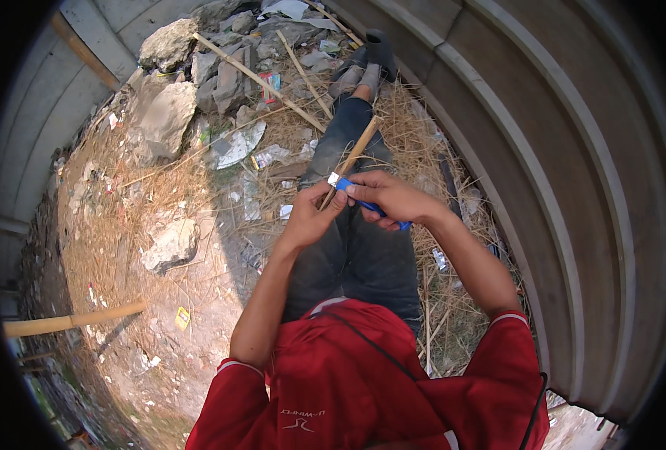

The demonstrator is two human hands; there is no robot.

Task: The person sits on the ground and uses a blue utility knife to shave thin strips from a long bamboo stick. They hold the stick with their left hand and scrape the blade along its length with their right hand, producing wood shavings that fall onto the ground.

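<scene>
Both hands meet above my outstretched legs. My left hand (310,215) pinches the lower end of a pale bamboo stick (362,143), which slants up and away to the right between my shins. My right hand (394,196) is closed around a blue-handled tool (370,206), its thumb near the left fingertips. The tool's bright, silvery-white end (333,179) lies against the stick just above the left fingers. Whether that end is a blade is too small to tell.
Dark corrugated sheeting (565,172) curves close along my right. Large rocks (160,124) and loose bamboo poles (261,84) lie ahead and to the left. Dry straw (408,124) and litter cover the ground. Another pole (74,319) juts in at the left.
</scene>
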